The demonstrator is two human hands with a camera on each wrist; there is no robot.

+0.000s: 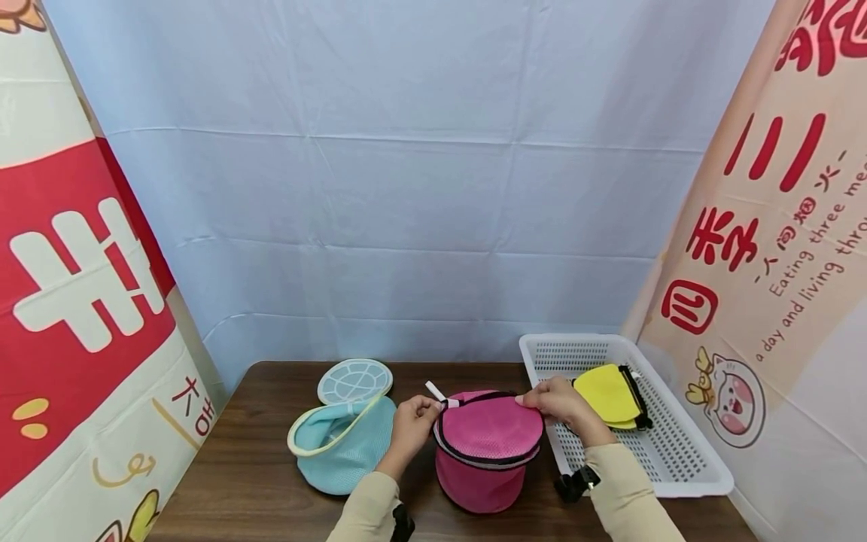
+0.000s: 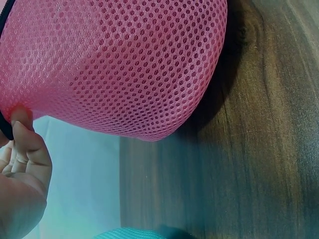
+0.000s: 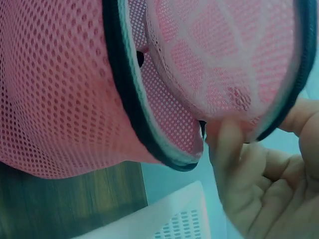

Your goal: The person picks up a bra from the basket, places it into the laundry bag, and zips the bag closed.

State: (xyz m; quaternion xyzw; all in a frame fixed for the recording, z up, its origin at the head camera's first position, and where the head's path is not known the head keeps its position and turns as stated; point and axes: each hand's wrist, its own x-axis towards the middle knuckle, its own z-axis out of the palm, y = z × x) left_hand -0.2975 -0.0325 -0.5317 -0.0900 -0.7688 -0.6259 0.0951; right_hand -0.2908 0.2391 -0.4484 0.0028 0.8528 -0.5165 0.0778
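Observation:
A pink mesh laundry bag (image 1: 479,485) with black zip edging stands upright on the table. Its round lid (image 1: 491,433) is partly lifted; the right wrist view shows a gap between lid and rim (image 3: 132,99). My left hand (image 1: 412,427) pinches the bag's edge at its left back, beside a white tag (image 1: 435,390). In the left wrist view, thumb and fingers grip the mesh by the black edging. On the other side, my right hand (image 1: 561,403) pinches the lid's edge between thumb and fingers. The bag's far side is hidden in the head view.
Left of the pink bag sits an open teal mesh bag (image 1: 355,448) with a pale yellow rim, a round pale-blue panel (image 1: 355,382) behind it. A white perforated basket (image 1: 698,470) at the right holds a yellow bag (image 1: 606,395). A light curtain (image 1: 406,188) hangs behind the table.

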